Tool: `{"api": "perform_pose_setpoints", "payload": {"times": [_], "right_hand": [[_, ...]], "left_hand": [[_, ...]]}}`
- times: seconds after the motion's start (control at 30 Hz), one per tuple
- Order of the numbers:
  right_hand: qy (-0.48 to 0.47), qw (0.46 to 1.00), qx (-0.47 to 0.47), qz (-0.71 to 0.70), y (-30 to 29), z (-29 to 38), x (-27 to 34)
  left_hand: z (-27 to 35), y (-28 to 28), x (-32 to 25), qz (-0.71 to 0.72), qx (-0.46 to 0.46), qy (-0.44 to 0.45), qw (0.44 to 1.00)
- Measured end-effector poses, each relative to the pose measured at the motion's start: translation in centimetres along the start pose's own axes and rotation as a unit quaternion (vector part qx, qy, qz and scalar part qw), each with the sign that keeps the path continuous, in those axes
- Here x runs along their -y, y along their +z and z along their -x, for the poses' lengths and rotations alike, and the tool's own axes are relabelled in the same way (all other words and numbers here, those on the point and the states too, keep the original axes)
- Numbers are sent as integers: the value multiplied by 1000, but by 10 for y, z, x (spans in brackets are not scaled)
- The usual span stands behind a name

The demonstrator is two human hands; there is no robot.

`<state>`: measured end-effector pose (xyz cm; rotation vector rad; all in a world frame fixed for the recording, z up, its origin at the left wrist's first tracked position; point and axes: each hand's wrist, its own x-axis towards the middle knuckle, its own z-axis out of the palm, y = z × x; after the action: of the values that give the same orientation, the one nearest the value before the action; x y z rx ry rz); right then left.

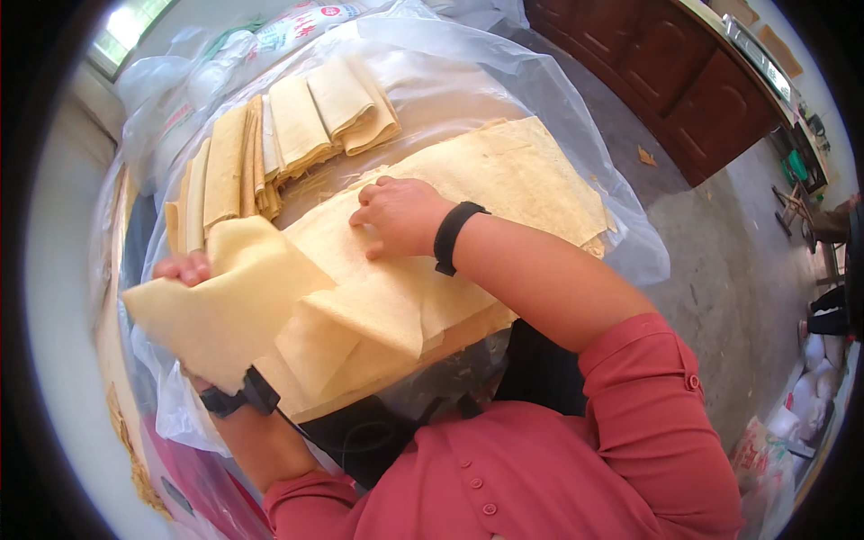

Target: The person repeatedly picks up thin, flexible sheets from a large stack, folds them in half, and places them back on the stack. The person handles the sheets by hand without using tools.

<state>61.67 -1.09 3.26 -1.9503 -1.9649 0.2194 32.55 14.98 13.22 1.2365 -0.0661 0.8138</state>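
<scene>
A lifted thin pale-yellow sheet [229,304], which looks like tofu skin, is pinched along its far left edge by my left hand [183,268]. Most of that hand is behind the sheet; fingertips show over the edge. The sheet's near right part is folded and creased. Beneath lies a broad flat stack of similar sheets [499,169] with ragged edges. My right hand [401,216] rests on top of this stack, fingers bent and apart, with nothing visibly held. Beyond the left hand stand folded bundles of sheets [297,125] in a row.
Clear plastic sheeting [567,115] covers the work surface and hangs over its edges. Full plastic bags [229,61] lie at the far left. A dark red wooden cabinet [648,74] stands across the concrete floor [722,250]. A white wall [61,270] borders the left side.
</scene>
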Motion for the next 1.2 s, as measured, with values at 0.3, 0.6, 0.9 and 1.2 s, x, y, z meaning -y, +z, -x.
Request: {"api": "perform_pose_setpoints", "payload": {"times": [0.3, 0.6, 0.9, 1.2], "right_hand": [[-71, 996, 12, -61, 4, 24, 47], [-38, 996, 62, 44, 11, 50, 69], [-39, 989, 93, -109, 8, 35, 85], [192, 411, -45, -890, 33, 152, 61]], "left_hand": [[65, 10, -48, -108, -102, 37, 988], [149, 41, -66, -39, -14, 127, 991], [86, 42, -124, -250, -105, 129, 954], [-30, 144, -3, -539, 90, 173, 820]]}}
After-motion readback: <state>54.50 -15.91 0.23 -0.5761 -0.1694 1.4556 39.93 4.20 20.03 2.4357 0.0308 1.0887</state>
